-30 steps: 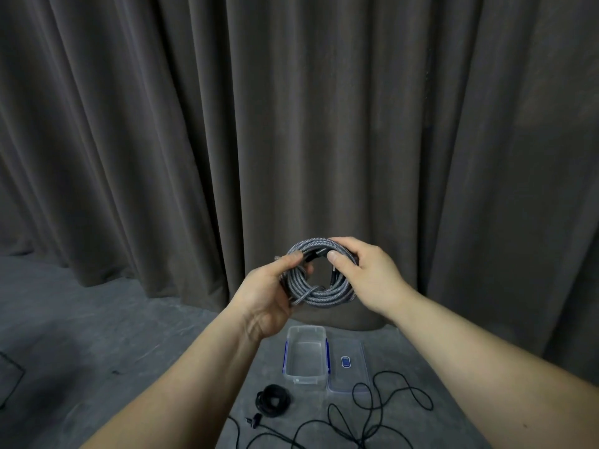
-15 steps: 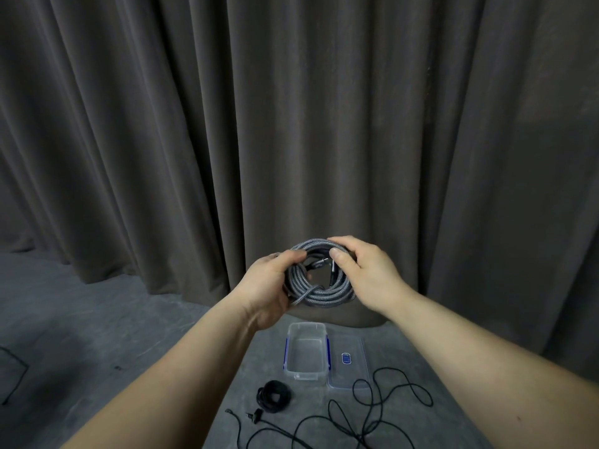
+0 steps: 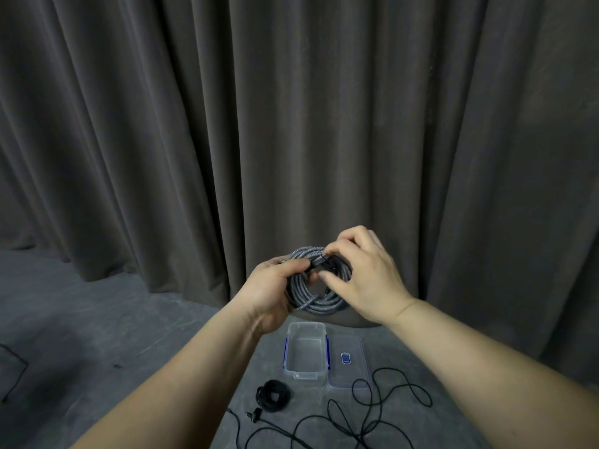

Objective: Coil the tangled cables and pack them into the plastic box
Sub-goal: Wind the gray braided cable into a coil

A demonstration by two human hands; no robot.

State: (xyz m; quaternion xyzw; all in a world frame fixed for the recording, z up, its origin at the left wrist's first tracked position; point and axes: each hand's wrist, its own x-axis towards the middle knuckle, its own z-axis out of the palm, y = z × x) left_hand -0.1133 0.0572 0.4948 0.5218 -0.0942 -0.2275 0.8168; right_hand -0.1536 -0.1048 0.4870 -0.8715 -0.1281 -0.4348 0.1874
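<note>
The curtain point(image 3: 324, 124) hangs across the whole far side, its hem pooling on the grey floor point(image 3: 81, 335); I judge there is little room beyond my hands, so the working space is the floor between me and that hem; to the left it lies open, apart from a thin dark wire point(image 3: 13, 367) at the left edge.

My left hand point(image 3: 269, 293) grips the left side of the grey braided coil point(image 3: 316, 301), thumb over the top and fingers curled round the strands, so the loops cannot spring apart; my right hand point(image 3: 363, 280) pinches the cable's plug end point(image 3: 319, 259) at the top of the coil, I judge to tuck it through and lock the bundle; the coil is held in the air, above and well clear of the plastic box point(image 3: 304, 353).

The box stands open on the floor below my hands, nothing in it, its lid point(image 3: 346, 364) flat just beside its right wall; so I judge the drop is straight down with clear edges all round the rim.

A loose black cable point(image 3: 389, 403) sprawls right of and nearer than the lid, uncoiled; a small black coil point(image 3: 273, 395) lies near the box's near left corner, not yet packed.
</note>
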